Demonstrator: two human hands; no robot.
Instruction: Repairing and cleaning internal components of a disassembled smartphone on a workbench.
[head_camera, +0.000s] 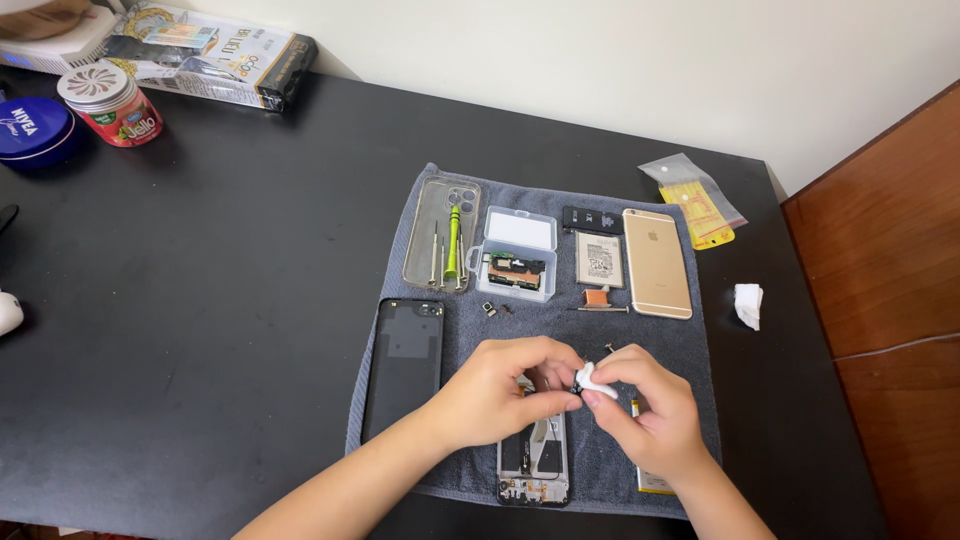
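Both hands meet over the near half of the grey towel (560, 330), which serves as the work mat on the black table (200, 300). Left hand (497, 392) is curled, its thumb and forefinger pinching a small dark part (579, 379), too small to identify. Right hand (648, 408) is closed on a white wipe (593, 381) and presses it against that part, so the two hands touch at the fingertips.

Judging by this, the step in hand is cleaning the small part (a rubbing or dabbing action, most likely). Directly beneath the hands, at the towel's near edge, lies an opened phone body (533, 460) with its insides showing, partly hidden by the wrists.

Elsewhere on the towel: a black back panel (403, 365) at its left side, a clear phone case (441, 232) holding a green screwdriver (452, 245) at the far left corner, a small clear box (513, 255) with a circuit board beside it, and a gold phone (656, 263) face down at the far right. A crumpled white tissue (748, 304) sits just off the towel's right edge.

The next move calls for a steady pinch, light pressure, and keeping the part above the towel in case it slips.
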